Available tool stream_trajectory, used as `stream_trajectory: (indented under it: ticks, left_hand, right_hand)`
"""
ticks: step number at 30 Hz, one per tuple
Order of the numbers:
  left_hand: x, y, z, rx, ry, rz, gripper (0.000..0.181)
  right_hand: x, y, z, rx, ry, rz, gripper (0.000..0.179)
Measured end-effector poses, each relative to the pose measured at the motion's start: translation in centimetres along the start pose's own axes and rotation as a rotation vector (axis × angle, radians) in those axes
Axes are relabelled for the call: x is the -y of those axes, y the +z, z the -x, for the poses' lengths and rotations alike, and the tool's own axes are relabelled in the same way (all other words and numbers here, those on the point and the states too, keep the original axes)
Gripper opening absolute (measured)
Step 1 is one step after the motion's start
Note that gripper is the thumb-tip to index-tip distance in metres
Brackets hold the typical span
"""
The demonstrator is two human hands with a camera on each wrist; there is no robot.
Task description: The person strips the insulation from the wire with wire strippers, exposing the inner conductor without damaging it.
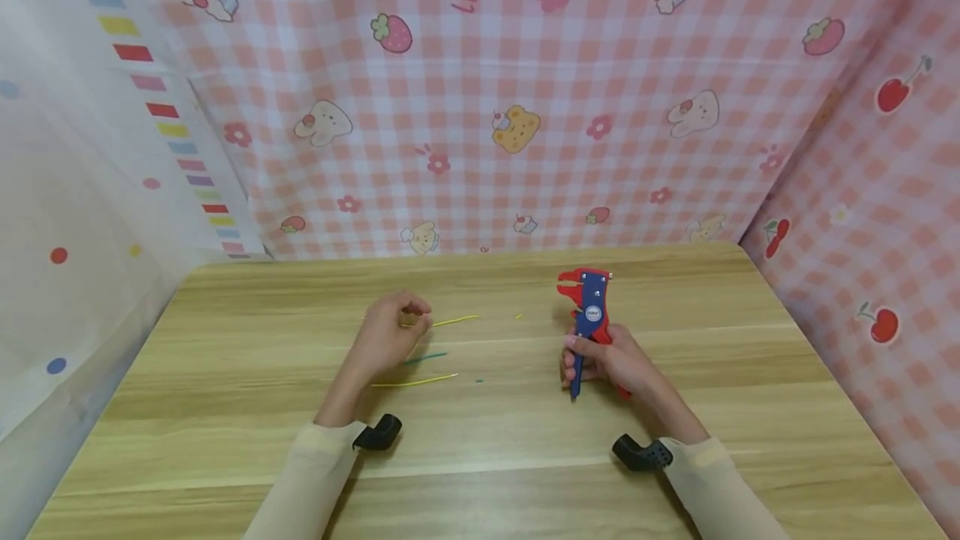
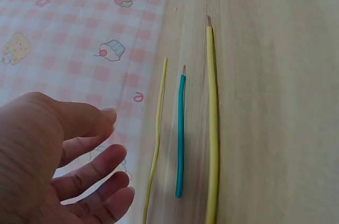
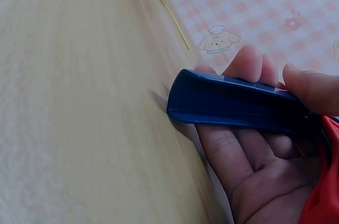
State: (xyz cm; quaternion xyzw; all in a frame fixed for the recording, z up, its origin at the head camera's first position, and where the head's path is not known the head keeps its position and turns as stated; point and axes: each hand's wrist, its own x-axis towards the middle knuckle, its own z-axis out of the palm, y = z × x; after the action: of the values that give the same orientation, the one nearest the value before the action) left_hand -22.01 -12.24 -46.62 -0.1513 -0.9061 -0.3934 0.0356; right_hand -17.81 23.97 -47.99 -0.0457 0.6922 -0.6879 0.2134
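Observation:
My right hand (image 1: 618,361) grips a red and blue wire stripper (image 1: 594,302) by its handles, with its head pointing away from me. In the right wrist view, fingers wrap the blue handle (image 3: 233,102). Over the far yellow wire (image 1: 459,320) is my left hand (image 1: 384,336), thumb and fingers apart and loosely bent around nothing. The left wrist view has three wires side by side: that thin yellow one, a short teal wire (image 2: 180,134) and a near yellow wire (image 2: 213,113). Bare copper shows at one end of the teal and near yellow wires.
A small teal scrap (image 1: 480,381) and a tiny yellow scrap (image 1: 518,316) lie on the wooden table (image 1: 487,473) between the hands. A pink checked cloth (image 1: 465,165) hangs behind the table's far edge, with further cloths at both sides.

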Motion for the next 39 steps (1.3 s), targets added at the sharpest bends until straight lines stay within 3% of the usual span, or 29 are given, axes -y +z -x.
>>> stream_trajectory:
  ticks: [10, 17, 21, 33, 39]
  left_hand:
    - [0.2, 0.9, -1.4, 0.159, -0.039, -0.088, 0.018]
    - [0.2, 1.2, -1.5, 0.148, -0.064, -0.109, 0.003]
    - [0.4, 1.4, -1.4, 0.138, -0.090, -0.084, 0.004]
    - [0.8, 1.5, -0.7, 0.090, -0.089, -0.030, 0.007]
    - [0.6, 1.3, -0.4, 0.104, -0.099, -0.073, 0.010]
  right_hand:
    - [-0.2, 0.0, 0.0, 0.004, -0.015, -0.012, 0.046]
    - [-0.4, 0.0, -0.1, -0.002, -0.020, -0.011, 0.046]
    - [-0.4, 0.0, -0.1, -0.004, -0.022, -0.008, 0.046]
    - [0.1, 0.4, 0.1, 0.008, -0.037, 0.013, 0.044]
    - [0.0, 0.3, 0.2, 0.015, -0.043, 0.013, 0.045]
